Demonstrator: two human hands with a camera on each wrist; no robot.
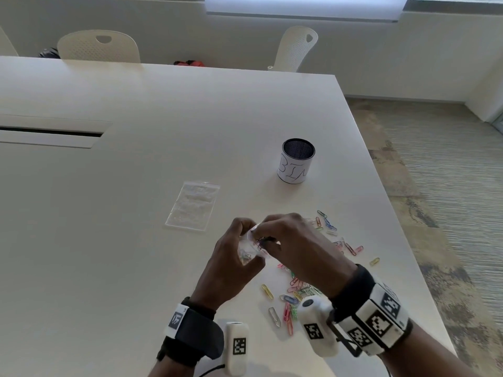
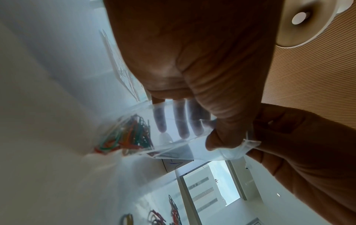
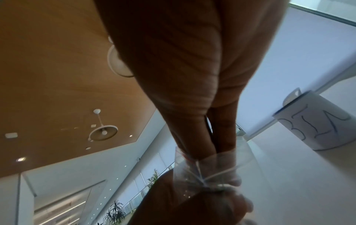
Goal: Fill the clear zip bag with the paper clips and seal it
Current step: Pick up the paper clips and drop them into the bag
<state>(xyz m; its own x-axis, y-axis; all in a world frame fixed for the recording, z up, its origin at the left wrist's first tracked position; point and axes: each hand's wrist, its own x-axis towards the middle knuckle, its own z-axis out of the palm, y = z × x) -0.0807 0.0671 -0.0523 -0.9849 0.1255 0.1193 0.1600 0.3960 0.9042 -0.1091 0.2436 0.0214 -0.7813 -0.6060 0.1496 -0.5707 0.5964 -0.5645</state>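
Holding the clear zip bag [image 1: 251, 247] mid-frame above the counter [image 1: 136, 240], the left hand [image 1: 231, 262] grips its mouth wide so the right hand [image 1: 294, 240] can pinch paper clips [image 2: 127, 134] inside.

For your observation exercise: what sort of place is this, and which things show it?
Probably an office meeting room: a large white table with a cable slot, perforated white chairs along its far side, and roller blinds over wide windows.
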